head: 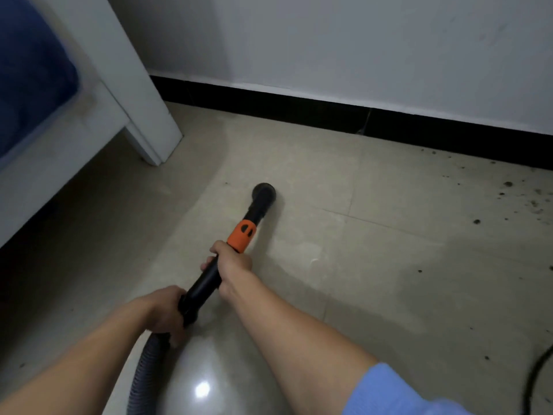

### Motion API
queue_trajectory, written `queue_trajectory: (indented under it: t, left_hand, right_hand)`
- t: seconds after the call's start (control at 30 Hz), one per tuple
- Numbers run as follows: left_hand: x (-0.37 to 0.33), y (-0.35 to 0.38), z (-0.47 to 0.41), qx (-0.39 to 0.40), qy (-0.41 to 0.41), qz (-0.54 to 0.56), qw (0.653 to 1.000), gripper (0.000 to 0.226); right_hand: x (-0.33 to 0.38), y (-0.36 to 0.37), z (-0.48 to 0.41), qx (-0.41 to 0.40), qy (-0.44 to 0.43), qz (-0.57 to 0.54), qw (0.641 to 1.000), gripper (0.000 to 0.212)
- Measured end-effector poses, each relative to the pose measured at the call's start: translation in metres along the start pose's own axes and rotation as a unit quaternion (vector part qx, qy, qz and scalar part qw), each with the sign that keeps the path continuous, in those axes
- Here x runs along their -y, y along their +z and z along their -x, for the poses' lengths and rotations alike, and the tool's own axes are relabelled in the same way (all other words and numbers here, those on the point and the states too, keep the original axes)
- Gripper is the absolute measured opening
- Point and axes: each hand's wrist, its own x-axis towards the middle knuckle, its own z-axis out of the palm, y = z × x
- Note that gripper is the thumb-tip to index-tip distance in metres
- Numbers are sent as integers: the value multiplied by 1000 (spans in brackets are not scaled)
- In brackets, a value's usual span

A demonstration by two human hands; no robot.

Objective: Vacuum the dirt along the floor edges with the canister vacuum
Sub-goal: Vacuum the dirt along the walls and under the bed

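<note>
A black vacuum wand (206, 281) with an orange collar (241, 235) points away from me across the beige tiled floor. Its round brush nozzle (263, 191) rests on the tiles in the middle, well short of the black baseboard (299, 110). My right hand (232, 263) grips the wand just below the orange collar. My left hand (166, 311) holds the wand's lower end where the grey ribbed hose (143, 372) joins. Dark dirt specks (508, 193) lie scattered on the floor at the right, along the baseboard.
A white bed frame leg (152, 127) with a blue mattress (33, 73) stands at the left. A shiny rounded grey body, probably the canister (206, 381), sits at the bottom between my arms. A black cord (535, 381) runs at the bottom right. A white wall rises above the baseboard.
</note>
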Motion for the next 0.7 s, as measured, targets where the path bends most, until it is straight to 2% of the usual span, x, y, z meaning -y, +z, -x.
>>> queue_trajectory:
  t: [0.07,0.17,0.3,0.4,0.5,0.7]
  left_hand:
    - [17,8,8,-4,-14,60,998,49]
    - [32,10,12,-54,-27,134,989,48]
    - [31,1,5,-121,-16,144,982,47]
    - [16,-13,-5,-139,30,92,986,38]
    - [-13,-25,-21,-117,82,30,989,36]
    - [-104,-44,-53,-59,187,-109,974,38]
  right_hand:
    - [-6,21,-6,40,14,54,998,13]
    - [-3,51,-16,72,20,101,992,12]
    - [10,61,-30,60,3,83,995,23]
    - [25,39,-32,14,-18,18,1000,16]
    - [39,-1,-23,-55,-53,-79,994,9]
    - [61,-92,17,-166,-102,-269,943,11]
